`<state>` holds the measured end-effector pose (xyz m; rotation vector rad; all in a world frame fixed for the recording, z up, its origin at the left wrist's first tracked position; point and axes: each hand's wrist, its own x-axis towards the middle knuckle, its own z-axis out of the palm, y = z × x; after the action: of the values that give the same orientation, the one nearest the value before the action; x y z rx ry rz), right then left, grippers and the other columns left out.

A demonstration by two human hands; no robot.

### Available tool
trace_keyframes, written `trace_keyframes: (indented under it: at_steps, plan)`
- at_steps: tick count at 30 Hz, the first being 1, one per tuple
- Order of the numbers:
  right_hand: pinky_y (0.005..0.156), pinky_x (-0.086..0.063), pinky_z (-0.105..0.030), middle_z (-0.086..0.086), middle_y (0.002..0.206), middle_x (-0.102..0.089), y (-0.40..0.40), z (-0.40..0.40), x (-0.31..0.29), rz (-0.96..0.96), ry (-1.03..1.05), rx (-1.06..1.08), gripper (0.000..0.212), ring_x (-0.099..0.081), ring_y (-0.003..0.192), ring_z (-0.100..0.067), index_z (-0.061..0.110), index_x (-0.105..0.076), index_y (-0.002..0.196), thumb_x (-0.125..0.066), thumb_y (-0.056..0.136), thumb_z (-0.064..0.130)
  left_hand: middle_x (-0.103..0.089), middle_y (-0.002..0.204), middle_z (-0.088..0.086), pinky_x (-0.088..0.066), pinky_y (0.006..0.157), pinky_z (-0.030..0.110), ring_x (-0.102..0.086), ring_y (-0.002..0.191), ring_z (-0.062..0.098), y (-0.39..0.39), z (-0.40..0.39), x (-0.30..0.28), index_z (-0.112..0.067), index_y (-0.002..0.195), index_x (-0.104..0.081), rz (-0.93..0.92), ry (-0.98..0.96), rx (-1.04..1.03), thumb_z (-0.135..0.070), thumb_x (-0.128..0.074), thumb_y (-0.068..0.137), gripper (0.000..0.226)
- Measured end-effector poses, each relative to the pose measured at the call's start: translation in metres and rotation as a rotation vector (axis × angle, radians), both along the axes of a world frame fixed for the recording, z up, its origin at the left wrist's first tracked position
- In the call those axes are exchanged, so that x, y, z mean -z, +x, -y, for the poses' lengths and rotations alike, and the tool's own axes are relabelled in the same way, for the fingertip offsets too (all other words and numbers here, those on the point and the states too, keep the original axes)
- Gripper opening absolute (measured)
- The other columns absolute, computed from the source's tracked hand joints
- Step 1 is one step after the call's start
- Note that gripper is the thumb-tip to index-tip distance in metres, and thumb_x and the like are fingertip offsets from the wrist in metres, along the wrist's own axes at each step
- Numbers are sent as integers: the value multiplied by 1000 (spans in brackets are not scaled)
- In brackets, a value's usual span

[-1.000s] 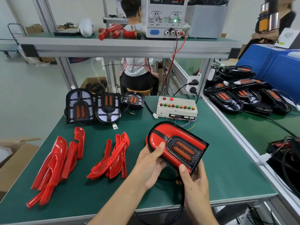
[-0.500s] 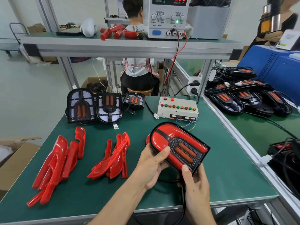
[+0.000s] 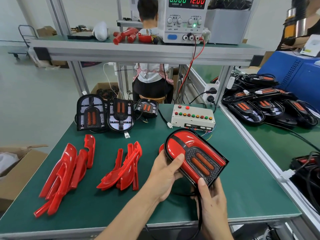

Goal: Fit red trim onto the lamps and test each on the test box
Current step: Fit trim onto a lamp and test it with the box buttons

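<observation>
At lower centre of the frame: one lamp [image 3: 195, 157] with red trim fitted, held tilted above the green table [image 3: 259, 187]; left hand [image 3: 166, 174] grips its left edge, thumb on top; right hand [image 3: 212, 200] grips its near corner. Centre, beyond: test box [image 3: 193, 118]. Left: loose red trim pieces [image 3: 65, 172] in two heaps; three untrimmed lamps [image 3: 105, 115] above.

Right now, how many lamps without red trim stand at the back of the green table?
3, in a row left of the test box: the left lamp, the middle lamp leaning beside it, and the smaller-looking right lamp behind. Others may be hidden behind them.
</observation>
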<state>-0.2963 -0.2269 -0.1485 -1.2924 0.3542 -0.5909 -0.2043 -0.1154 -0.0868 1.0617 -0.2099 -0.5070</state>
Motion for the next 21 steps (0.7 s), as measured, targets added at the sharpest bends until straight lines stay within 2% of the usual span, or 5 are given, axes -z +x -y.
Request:
trace_keyframes:
  at_steps: [6,12,17,19,21]
  plan:
    - [76,-55,-35,-1,122,-73,0,3,0,24,3,-19,51,-70,102,-16,34,-58,136,-69,86,33,-69,130,13,-58,96,44,-64,124,33,-2,3,-1,-11,136,-53,4,-17,12,-15,-60,100,37]
    - [68,-58,-27,-6,129,-68,6,5,8,108,57,-56,65,-67,106,-19,37,-50,141,-74,89,8,-64,141,5,-41,115,44,-57,133,19,5,0,-20,-17,144,-56,-165,-94,79,-62,-39,95,69]
    - [70,-59,-28,1,126,-68,7,-1,9,115,0,-54,69,-68,106,-15,47,-49,139,-79,83,19,-72,126,9,-52,104,42,-68,119,23,11,4,-27,-10,133,-65,-203,-73,-50,-59,-60,85,69]
    - [69,-59,-30,-2,125,-68,5,-2,10,96,-15,-60,71,-69,105,-19,45,-48,140,-80,79,28,-75,119,11,-53,103,42,-71,114,25,13,6,-26,-6,128,-66,-193,-47,-135,-54,-62,86,64]
    - [68,-59,-32,-4,125,-68,4,-1,12,89,-11,-65,71,-69,103,-25,43,-47,141,-78,80,24,-76,116,12,-51,106,45,-71,112,26,15,6,-26,-4,124,-68,-195,-31,-171,-52,-63,87,60]
